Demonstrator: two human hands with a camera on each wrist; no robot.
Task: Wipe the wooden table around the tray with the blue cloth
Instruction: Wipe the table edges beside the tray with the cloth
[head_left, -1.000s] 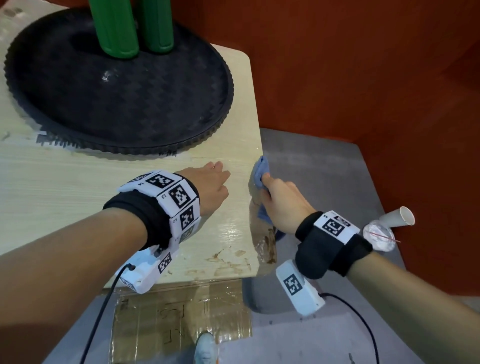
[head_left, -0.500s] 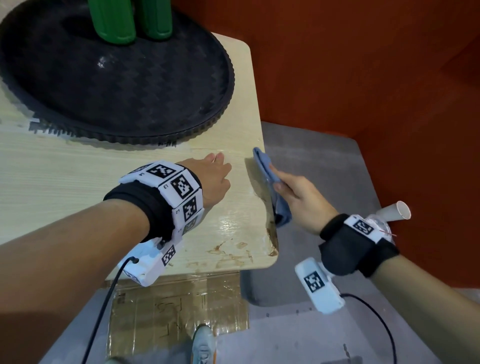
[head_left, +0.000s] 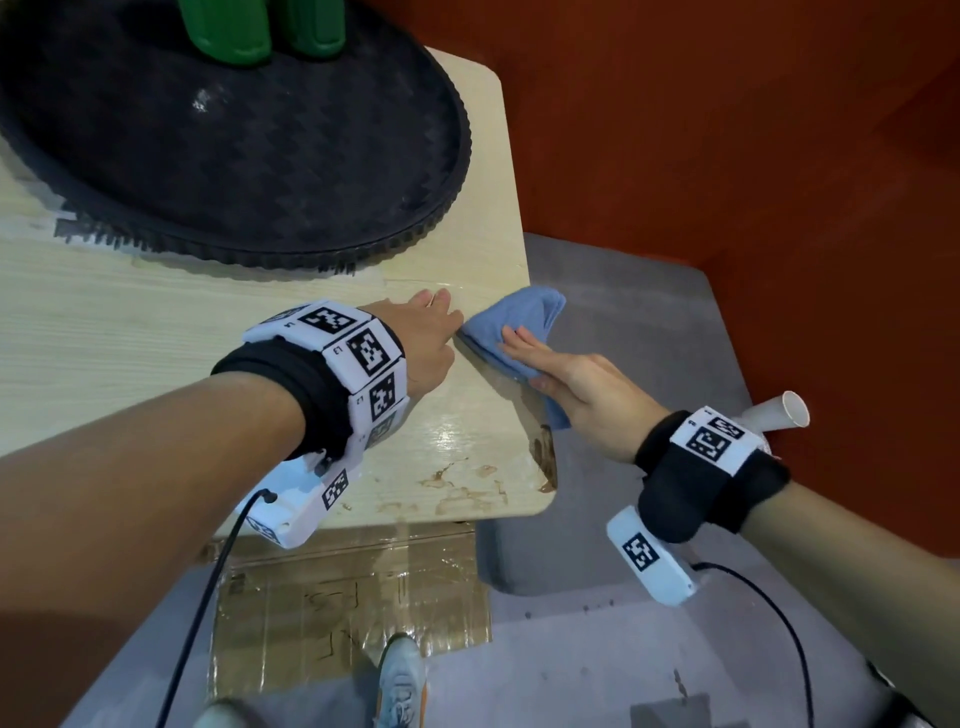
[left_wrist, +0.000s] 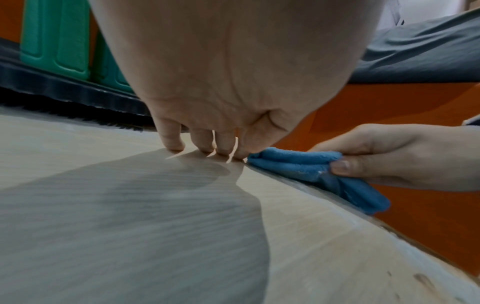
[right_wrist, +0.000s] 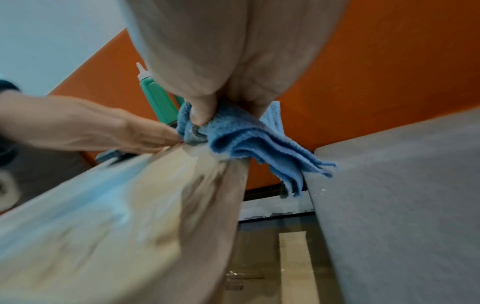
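Note:
The blue cloth (head_left: 524, 314) is folded over the right edge of the wooden table (head_left: 130, 332), just below the black round tray (head_left: 234, 156). My right hand (head_left: 540, 364) pinches it, thumb under and fingers flat on top; in the right wrist view the cloth (right_wrist: 241, 139) hangs down past the edge. My left hand (head_left: 436, 317) rests on its fingertips on the tabletop. Its fingers almost touch the cloth (left_wrist: 293, 162) in the left wrist view and hold nothing.
Two green bottles (head_left: 228, 31) stand on the tray. Brown stains (head_left: 467, 483) mark the table's near right corner. A white paper cup (head_left: 779, 410) lies on the grey floor by the orange wall. Taped cardboard (head_left: 353, 592) and my shoe (head_left: 400, 691) are below the table.
My right hand has slid the cloth forward along the table's right edge and up onto the top, toward the left hand. The left hand has stayed in place.

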